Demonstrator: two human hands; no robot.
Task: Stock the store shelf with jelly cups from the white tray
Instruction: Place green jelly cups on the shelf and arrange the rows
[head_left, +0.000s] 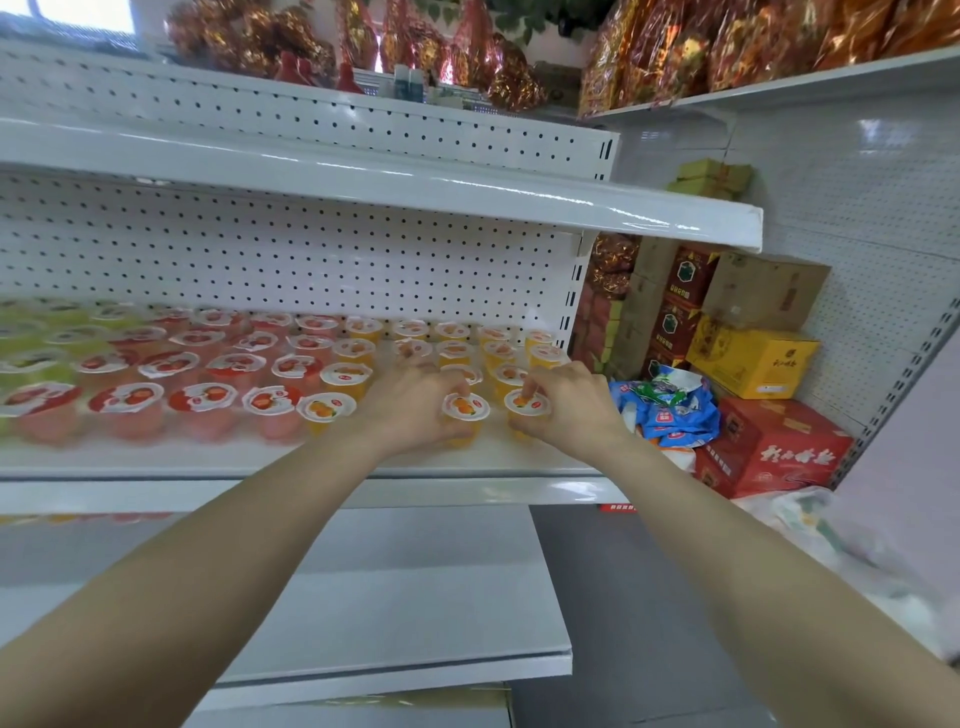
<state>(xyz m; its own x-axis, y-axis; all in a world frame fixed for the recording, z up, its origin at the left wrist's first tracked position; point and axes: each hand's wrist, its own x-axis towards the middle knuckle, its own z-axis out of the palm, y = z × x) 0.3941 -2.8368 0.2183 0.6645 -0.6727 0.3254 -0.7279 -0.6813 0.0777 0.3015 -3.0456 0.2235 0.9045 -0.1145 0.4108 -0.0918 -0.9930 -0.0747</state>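
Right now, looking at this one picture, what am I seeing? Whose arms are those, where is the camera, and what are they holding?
No machine here: these are a person's two bare arms, seen from a wide-angle camera worn on the head, looking forward and down. The left hand grips an orange jelly cup at the front of the white shelf. The right hand holds the neighbouring cup beside it. Rows of sealed cups fill the shelf: orange ones, then red ones and green ones farther left. Cardboard boxes are stacked on the right. The white tray is out of view.
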